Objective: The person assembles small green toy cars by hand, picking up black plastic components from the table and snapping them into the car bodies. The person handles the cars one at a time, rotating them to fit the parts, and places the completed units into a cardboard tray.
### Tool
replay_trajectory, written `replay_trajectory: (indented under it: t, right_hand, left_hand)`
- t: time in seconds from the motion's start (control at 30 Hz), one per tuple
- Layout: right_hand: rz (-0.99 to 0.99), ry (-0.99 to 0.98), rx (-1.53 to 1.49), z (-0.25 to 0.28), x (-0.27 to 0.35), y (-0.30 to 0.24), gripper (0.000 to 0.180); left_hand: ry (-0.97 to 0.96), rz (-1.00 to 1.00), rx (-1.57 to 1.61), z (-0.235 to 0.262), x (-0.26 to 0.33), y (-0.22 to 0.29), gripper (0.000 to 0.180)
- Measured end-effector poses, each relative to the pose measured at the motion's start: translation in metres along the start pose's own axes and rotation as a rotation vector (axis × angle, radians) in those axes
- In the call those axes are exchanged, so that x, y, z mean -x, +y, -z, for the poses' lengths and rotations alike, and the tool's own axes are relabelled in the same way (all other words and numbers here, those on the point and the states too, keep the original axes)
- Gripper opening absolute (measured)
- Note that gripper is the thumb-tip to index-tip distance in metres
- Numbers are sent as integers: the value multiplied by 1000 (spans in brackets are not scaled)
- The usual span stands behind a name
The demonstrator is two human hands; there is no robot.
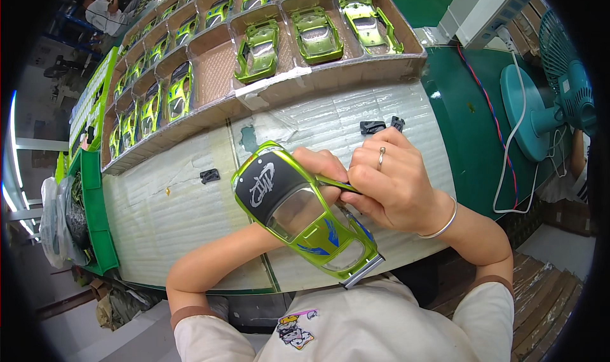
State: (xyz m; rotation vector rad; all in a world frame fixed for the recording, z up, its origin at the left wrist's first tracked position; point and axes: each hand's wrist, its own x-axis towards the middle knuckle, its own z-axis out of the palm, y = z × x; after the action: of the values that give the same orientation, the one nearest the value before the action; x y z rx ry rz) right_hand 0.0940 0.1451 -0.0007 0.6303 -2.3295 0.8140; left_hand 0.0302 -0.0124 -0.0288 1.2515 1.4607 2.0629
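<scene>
A lime-green toy car body [330, 238] with a black hood, white scrawled marking and blue flashes is held up above the work surface. My left hand [321, 164] is closed around it from behind; the body hides part of that hand. My right hand [391, 184], wearing a ring and a bracelet, is closed at the car's side. Its fingertips pinch a thin dark-and-green piece [338, 185] against the body; whether that piece is attached, I cannot tell. Two small black plastic parts [372, 127] lie just beyond my right hand, and another black part [209, 176] lies to the left.
A divided brown tray [273, 90] with several green car bodies stands across the back. White foam sheeting [171, 222] covers the table. At the right are a teal fan [527, 111], a power strip [513, 6] and cables. A green crate [98, 216] stands at the left.
</scene>
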Motion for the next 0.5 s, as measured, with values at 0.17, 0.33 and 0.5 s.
replay_trajectory:
  t: [0.17,0.33,0.5]
  right_hand:
    - [-9,-32,58,0,2,0,19]
    - [-191,-50,-152,-3,1,4,23]
    - [-408,-8,-524,6,-2,5,68]
  left_hand:
    - [35,36,-33,-3,6,-5,15]
    - [133,178,-36,1,0,1,14]
    - [213,224,-376,12,-27,12,12]
